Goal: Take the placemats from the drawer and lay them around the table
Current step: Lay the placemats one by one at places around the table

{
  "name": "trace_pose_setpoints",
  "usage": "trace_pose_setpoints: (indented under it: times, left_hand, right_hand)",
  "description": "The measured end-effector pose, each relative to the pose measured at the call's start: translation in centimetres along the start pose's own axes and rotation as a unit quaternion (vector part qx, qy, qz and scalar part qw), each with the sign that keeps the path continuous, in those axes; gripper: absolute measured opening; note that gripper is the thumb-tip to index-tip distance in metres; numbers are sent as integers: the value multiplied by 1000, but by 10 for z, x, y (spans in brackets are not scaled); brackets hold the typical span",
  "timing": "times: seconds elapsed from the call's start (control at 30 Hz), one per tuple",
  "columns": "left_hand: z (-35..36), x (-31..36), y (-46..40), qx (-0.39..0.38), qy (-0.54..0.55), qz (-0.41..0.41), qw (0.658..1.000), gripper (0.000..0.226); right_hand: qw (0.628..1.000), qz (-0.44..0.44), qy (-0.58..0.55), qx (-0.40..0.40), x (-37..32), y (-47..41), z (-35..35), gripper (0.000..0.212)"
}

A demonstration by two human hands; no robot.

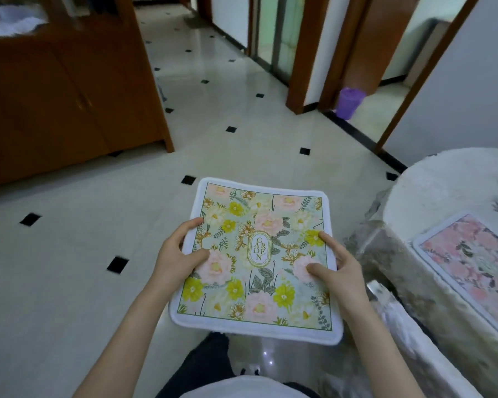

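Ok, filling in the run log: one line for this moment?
both hands grip green floral white-edged placemat above floor | pink floral placemat lies on white-covered table

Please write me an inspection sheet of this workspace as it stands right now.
Surface: round table at right under a pale lacy cloth.
Job's things: green and yellow floral placemat with a white border, held flat over the floor, not yet on the table; pink floral placemat already lying on the table near its edge.
Clutter: purple bin on the floor by a doorway.
Hands: left hand grips the held mat's left edge; right hand grips its right edge, fingers on top.
Cables: nothing seen.
Surroundings: wooden cabinet at left with doors closed; pale tiled floor with small black squares; doorways beyond.
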State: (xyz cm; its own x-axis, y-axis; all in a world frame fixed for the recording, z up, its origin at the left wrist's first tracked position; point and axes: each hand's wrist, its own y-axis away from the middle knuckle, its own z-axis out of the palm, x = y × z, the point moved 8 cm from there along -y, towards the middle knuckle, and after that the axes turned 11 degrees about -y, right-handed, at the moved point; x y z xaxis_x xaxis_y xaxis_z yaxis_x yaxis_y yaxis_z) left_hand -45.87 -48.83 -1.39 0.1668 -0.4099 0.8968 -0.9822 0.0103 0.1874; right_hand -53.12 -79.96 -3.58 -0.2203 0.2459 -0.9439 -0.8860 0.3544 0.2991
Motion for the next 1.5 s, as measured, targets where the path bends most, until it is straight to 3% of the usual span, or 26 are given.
trace_pose_setpoints:
  times: [0.33, 0.73, 1.17, 1.5]
  left_hand:
    - [35, 79, -213, -146, -50, 68, 986, 59]
    - [230, 187, -399, -293, -71, 138, 943, 58]
    - [450, 318, -509, -435, -111, 201, 871, 58]
    - [641, 397, -570, -569, -147, 260, 766, 59]
  right_hand:
    - [985, -5, -71, 158, -43, -107, 31, 67]
    - [942, -33, -125, 308, -94, -258, -61, 66]
    - [871, -60, -159, 461, -151, -366, -182, 65]
    - [756, -78, -215, 613, -161, -443, -248, 65]
